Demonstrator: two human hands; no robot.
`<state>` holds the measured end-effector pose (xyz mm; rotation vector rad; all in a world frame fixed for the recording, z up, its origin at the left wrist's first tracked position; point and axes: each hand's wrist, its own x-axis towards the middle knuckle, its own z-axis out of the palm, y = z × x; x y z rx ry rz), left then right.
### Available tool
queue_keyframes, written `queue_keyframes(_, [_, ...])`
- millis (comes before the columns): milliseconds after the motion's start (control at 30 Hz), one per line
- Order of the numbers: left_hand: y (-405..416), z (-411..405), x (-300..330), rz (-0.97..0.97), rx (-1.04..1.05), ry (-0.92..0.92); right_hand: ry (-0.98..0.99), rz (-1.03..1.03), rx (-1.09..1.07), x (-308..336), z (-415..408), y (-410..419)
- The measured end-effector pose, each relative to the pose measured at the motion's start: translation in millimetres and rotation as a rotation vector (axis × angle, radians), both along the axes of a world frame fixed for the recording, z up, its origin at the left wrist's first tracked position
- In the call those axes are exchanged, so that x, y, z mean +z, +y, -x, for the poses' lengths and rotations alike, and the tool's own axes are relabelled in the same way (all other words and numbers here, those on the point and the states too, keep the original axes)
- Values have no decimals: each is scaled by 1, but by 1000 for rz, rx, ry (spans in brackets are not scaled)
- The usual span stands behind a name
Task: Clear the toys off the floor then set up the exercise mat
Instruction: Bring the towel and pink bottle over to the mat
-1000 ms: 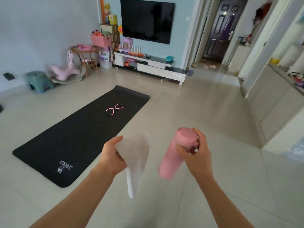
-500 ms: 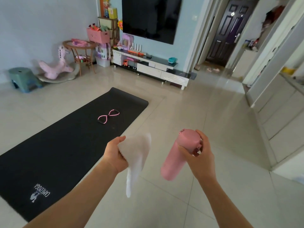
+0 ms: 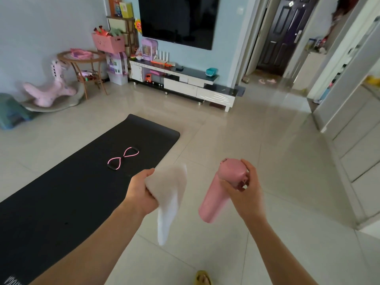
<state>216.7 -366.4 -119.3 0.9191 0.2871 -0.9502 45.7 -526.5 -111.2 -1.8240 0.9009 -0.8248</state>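
Note:
A black exercise mat lies unrolled on the tiled floor to my left. A pink figure-eight resistance band rests on its far half. My left hand grips a white towel that hangs down over the mat's right edge. My right hand holds a pink water bottle by its cap end, tilted, above bare tiles right of the mat.
A pink rocking toy and a green stool stand by the left wall. A round wicker table, pink toy bin and TV cabinet line the far wall. White cupboards run along the right.
I have walked forward along the mat. The mat and band have come closer and slid left in view. Both hands keep their hold on the towel and bottle.

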Motion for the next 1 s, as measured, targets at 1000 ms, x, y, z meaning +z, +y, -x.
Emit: queue_keyframes(1000, [-367, -387, -34, -7, 223, 123, 43, -84, 181, -20, -420, -379])
